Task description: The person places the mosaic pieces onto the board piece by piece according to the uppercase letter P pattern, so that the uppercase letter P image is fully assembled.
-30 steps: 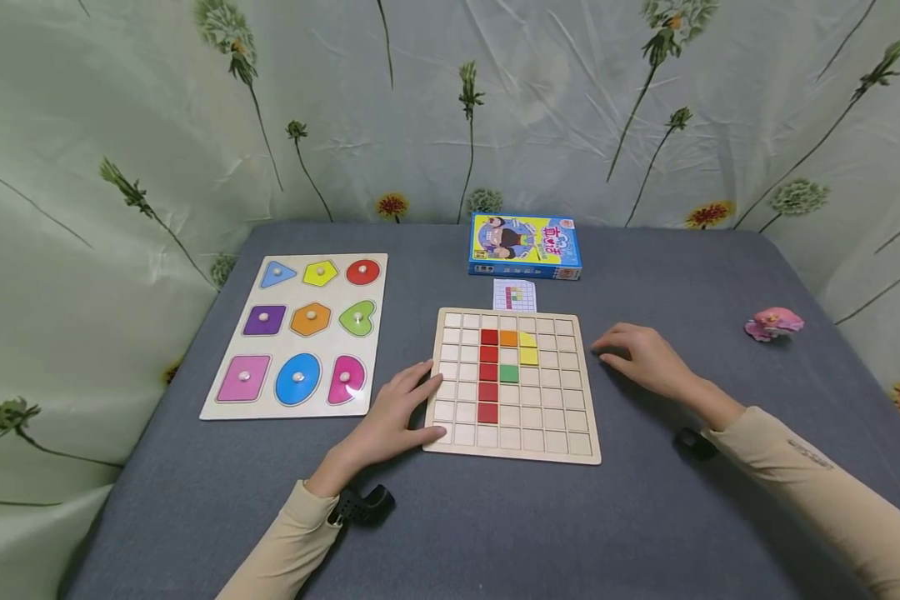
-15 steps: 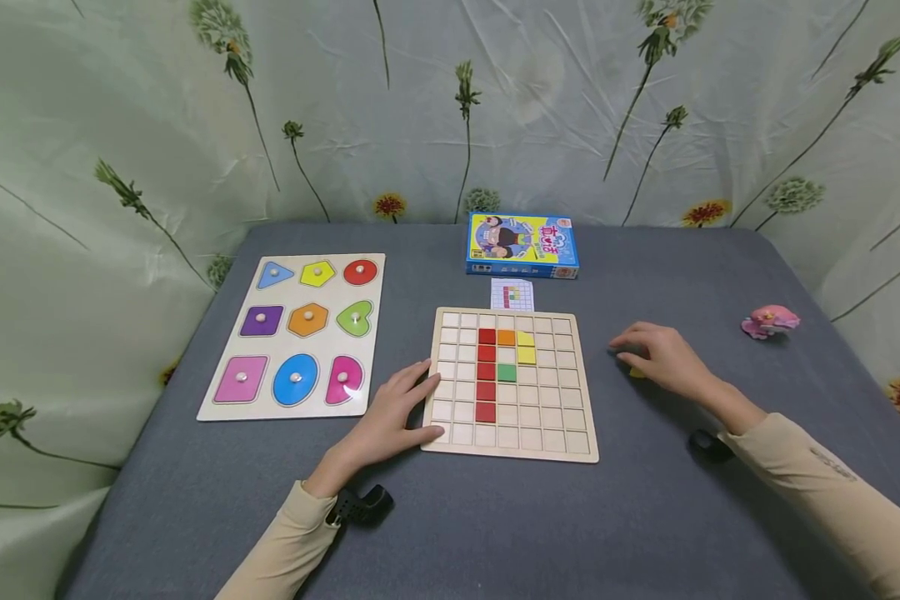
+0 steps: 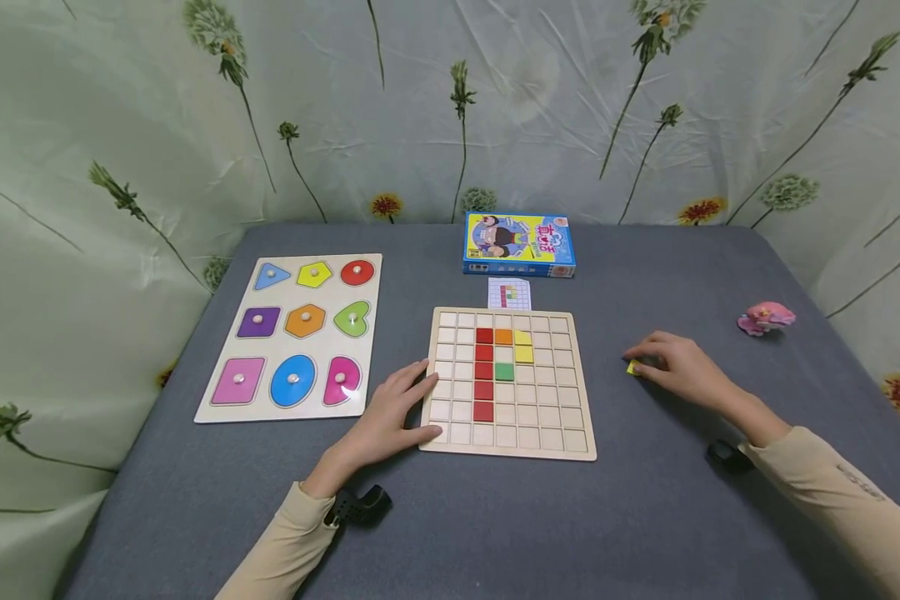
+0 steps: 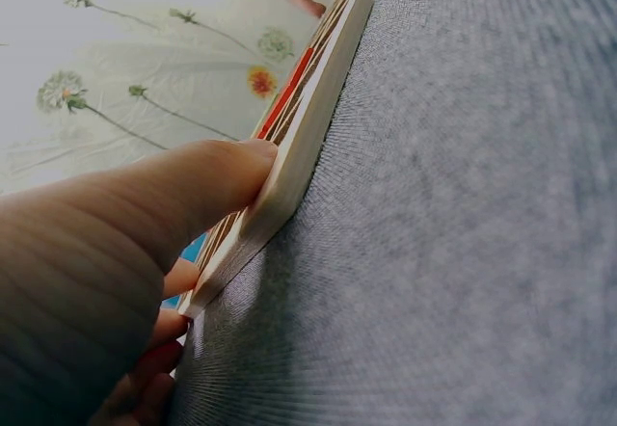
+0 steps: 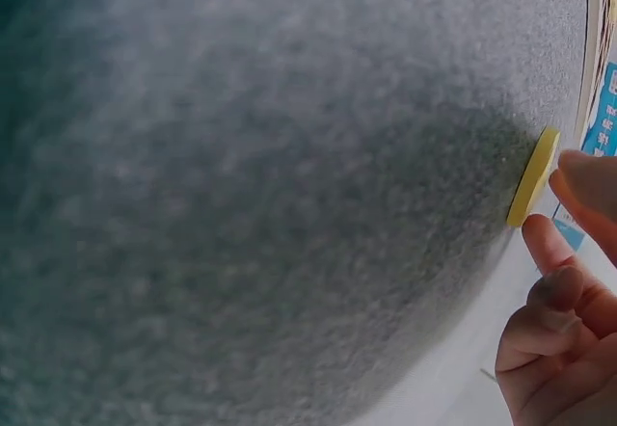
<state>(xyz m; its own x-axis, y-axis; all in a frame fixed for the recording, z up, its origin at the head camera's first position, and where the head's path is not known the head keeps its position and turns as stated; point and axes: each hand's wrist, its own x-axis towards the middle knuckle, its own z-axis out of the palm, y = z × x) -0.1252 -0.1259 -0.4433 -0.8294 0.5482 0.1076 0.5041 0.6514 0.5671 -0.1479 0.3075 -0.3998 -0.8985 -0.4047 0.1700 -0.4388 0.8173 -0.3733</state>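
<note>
My left hand (image 3: 390, 421) rests at the left edge of a wooden grid board (image 3: 543, 437), its fingers and thumb spread along the rim. In the left wrist view the thumb (image 4: 217, 180) presses on the board's edge. Red tiles (image 3: 483, 371) make a column on the grid; an orange tile (image 3: 503, 337), yellow tiles (image 3: 523, 354) and a green tile (image 3: 504, 372) sit to their right. Right of the board, my right hand (image 3: 682, 367) pinches a small yellow tile (image 5: 533, 177) at the table surface between thumb and index finger. Its full shape is partly hidden.
A pattern card (image 3: 510, 293) lies just behind the board, before a blue and yellow box (image 3: 519, 244). To the left is a knobbed shape puzzle (image 3: 221, 408). A pink toy figure (image 3: 767, 318) stands at the right. Flowered cloth (image 3: 390, 108) hangs behind the grey table (image 3: 495, 533).
My right hand has moved to the right, away from the board, and the yellow tile has come into sight at its fingertips. The left hand stays on the board.
</note>
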